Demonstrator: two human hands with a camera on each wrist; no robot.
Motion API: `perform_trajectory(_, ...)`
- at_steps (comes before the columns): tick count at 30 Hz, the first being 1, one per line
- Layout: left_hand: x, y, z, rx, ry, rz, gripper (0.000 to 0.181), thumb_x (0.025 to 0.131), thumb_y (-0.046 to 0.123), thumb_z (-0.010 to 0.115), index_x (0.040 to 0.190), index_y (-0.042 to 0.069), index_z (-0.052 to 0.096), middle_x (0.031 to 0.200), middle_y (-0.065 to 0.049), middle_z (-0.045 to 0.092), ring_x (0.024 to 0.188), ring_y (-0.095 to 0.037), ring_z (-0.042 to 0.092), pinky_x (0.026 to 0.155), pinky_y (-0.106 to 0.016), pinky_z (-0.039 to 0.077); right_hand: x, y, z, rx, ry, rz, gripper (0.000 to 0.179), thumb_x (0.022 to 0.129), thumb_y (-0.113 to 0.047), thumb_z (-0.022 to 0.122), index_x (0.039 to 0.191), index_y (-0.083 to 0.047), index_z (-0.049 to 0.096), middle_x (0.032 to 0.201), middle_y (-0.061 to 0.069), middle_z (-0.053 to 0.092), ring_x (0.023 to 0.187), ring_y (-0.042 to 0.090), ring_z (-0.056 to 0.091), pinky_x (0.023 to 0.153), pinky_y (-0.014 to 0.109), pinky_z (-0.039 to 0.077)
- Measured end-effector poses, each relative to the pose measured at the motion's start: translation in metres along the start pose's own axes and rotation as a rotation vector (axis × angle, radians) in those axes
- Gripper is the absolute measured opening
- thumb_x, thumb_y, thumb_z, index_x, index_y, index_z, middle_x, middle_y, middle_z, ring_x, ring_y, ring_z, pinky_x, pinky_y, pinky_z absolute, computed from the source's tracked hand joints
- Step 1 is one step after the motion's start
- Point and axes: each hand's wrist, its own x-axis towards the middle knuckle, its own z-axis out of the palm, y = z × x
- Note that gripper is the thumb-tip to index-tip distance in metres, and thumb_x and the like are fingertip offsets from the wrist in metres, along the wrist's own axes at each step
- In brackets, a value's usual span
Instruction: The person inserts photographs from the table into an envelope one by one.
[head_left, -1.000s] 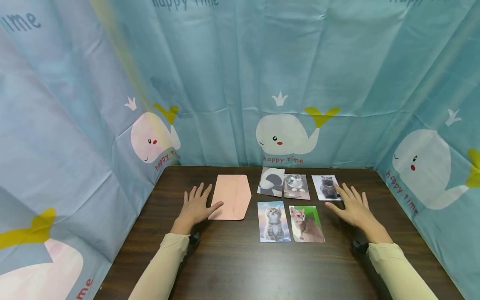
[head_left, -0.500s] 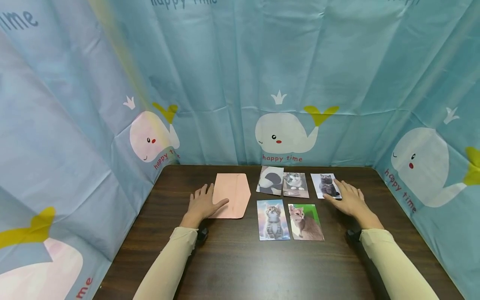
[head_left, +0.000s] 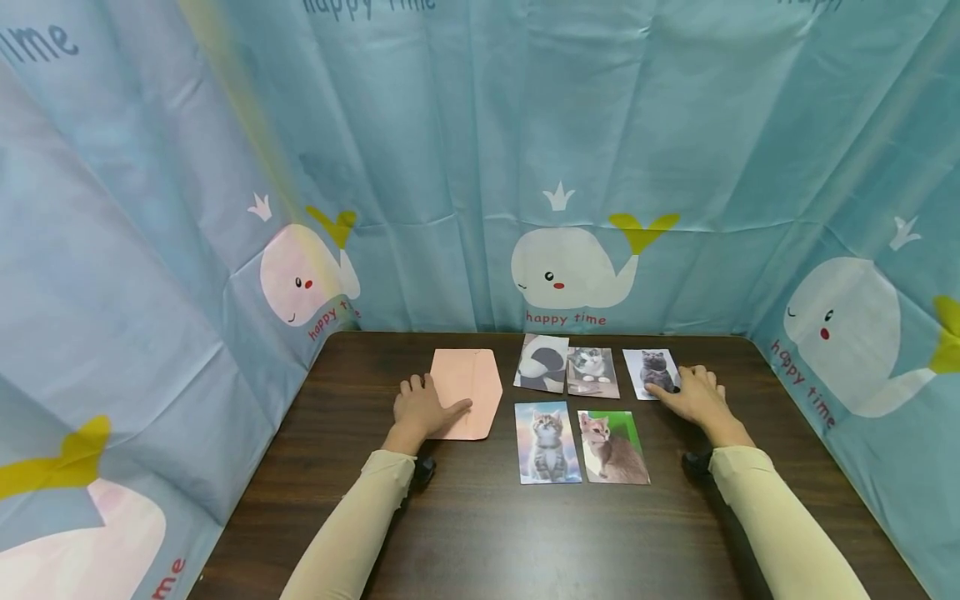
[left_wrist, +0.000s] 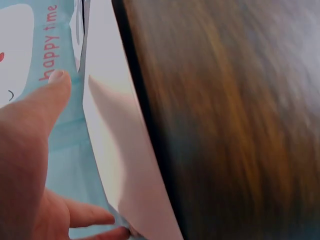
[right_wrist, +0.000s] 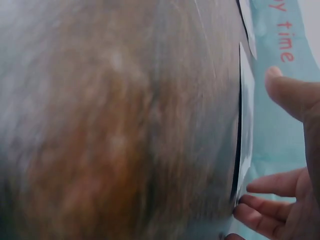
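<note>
A peach envelope (head_left: 480, 392) lies flap side right on the left part of the table. My left hand (head_left: 422, 408) is at its left edge, thumb stretched over the envelope; in the left wrist view the fingertips meet the envelope's far end. At the back right lies a grey cat photo card (head_left: 652, 371). My right hand (head_left: 697, 398) is at its right side with the thumb over its lower corner. In the right wrist view, fingertips (right_wrist: 245, 210) are right at the card's edge, while the thumb stands apart from it.
Between the hands lie several more photo cards: a kitten card (head_left: 548, 446), a brown cat card (head_left: 615, 450), a white cat card (head_left: 592, 372) and a black-and-white picture card (head_left: 542, 364). Blue whale curtains (head_left: 420, 275) hang around the dark wooden table (head_left: 525, 542).
My left hand has moved right, from beside the envelope onto its left edge. My right hand has moved slightly left, its fingers drawing in at the grey cat card. The cards stay put.
</note>
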Motion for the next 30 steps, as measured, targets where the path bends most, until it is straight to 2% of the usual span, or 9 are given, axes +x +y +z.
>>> perform_trajectory(6, -0.003, 0.009, 0.000, 0.037, -0.001, -0.054, 0.127, 0.087, 0.093, 0.050, 0.162, -0.010, 0.036, 0.156, -0.034, 0.039, 0.136, -0.049, 0.043, 0.112, -0.057, 0.040, 0.001, -0.003, 0.005, 0.016, 0.073, 0.048, 0.109, 0.096, -0.068, 0.067, 0.146, 0.026, 0.041, 0.132, 0.047, 0.037, 0.119, 0.064, 0.037, 0.095, 0.073, 0.033)
perform_trajectory(14, -0.003, 0.014, 0.000, 0.065, 0.003, -0.081, 0.131, 0.084, 0.092, 0.055, 0.159, -0.013, 0.037, 0.150, -0.037, 0.041, 0.132, -0.050, 0.045, 0.111, -0.058, 0.040, -0.003, -0.013, 0.005, 0.026, 0.090, 0.112, 0.100, 0.088, -0.065, 0.078, 0.124, 0.022, 0.047, 0.117, 0.041, 0.039, 0.109, 0.059, 0.040, 0.093, 0.070, 0.036)
perform_trajectory(25, -0.002, 0.016, 0.002, 0.090, -0.008, -0.104, 0.129, 0.086, 0.089, 0.058, 0.163, -0.011, 0.032, 0.154, -0.042, 0.039, 0.139, -0.053, 0.044, 0.114, -0.057, 0.040, -0.003, -0.016, 0.005, 0.041, 0.065, 0.240, 0.107, 0.085, -0.067, 0.080, 0.125, 0.025, 0.043, 0.115, 0.039, 0.040, 0.111, 0.058, 0.040, 0.094, 0.070, 0.041)
perform_trajectory(30, 0.000, 0.016, 0.002, 0.063, -0.002, -0.125, 0.128, 0.085, 0.086, 0.064, 0.163, -0.011, 0.031, 0.152, -0.044, 0.040, 0.139, -0.056, 0.046, 0.115, -0.058, 0.041, -0.005, -0.020, 0.001, 0.068, 0.042, 0.299, 0.110, 0.084, -0.067, 0.081, 0.126, 0.026, 0.040, 0.117, 0.041, 0.039, 0.113, 0.057, 0.041, 0.092, 0.070, 0.044)
